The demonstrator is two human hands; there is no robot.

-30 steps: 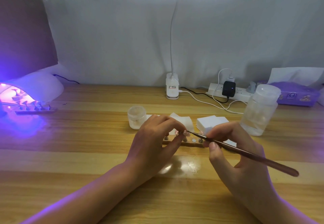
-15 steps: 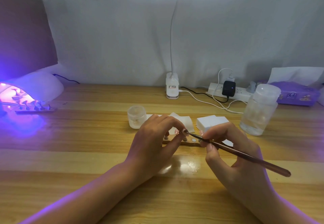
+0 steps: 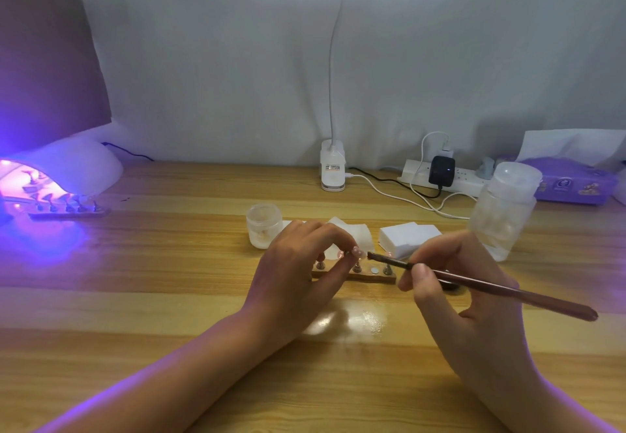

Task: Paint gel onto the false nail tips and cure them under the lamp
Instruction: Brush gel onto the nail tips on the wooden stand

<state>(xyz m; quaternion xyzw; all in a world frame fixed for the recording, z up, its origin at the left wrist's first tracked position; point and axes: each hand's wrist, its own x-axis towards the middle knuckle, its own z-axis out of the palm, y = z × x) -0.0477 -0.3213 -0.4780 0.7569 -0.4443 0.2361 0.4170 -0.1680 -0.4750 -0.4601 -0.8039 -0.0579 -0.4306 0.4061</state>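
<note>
A small wooden nail stand (image 3: pixel 369 277) with metal pegs lies on the table in front of me. My left hand (image 3: pixel 298 270) pinches a false nail tip (image 3: pixel 358 253) on its peg just above the stand. My right hand (image 3: pixel 454 283) grips a thin brown gel brush (image 3: pixel 491 285), whose bristle end sits a little to the right of the tip, not touching it. A small frosted gel jar (image 3: pixel 264 229) stands behind my left hand. At the far left a white curing lamp (image 3: pixel 67 171) glows purple, with a second stand of nail tips (image 3: pixel 67 210) at its mouth.
White wipe pads (image 3: pixel 408 234) lie behind the stand. A clear pump bottle (image 3: pixel 504 209) stands at the right, with a purple tissue box (image 3: pixel 572 185) and a power strip (image 3: pixel 450 178) behind it. A desk lamp base (image 3: pixel 333 170) clips at the table's back edge.
The brush tip has drawn back slightly to the right, away from the nail tip it was touching. My left hand has kept its pinch on the tip.
</note>
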